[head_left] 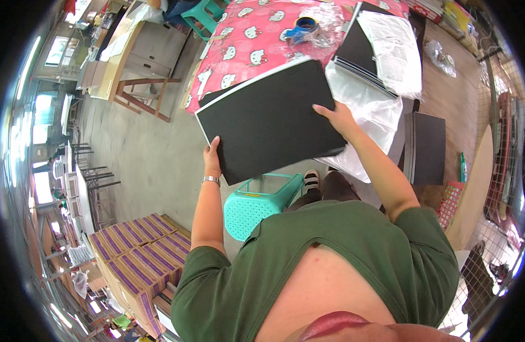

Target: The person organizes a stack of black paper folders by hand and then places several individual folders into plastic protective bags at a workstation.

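Observation:
Between my two hands I hold a large black rectangular board (274, 117) with a pale edge along its far side, tilted in front of me. My left hand (213, 157) grips its left edge, thumb on top of the dark face and the other fingers hidden beneath. At the right edge my right hand (338, 117) holds it the same way, thumb laid over the top. Part of another dark sheet shows under the board; whether I hold it too, I cannot tell. Close to my right hand lie clear plastic wrapping (371, 117) and a stack of black boards (365, 71).
A table under a pink cat-print cloth (239, 43) stands ahead, bearing a tape roll (306, 24). A green plastic stool (254, 208) is by my legs. Stacked cartons (137, 251) stand at left; more dark boards (428, 149) and a red basket (449, 202) are at right.

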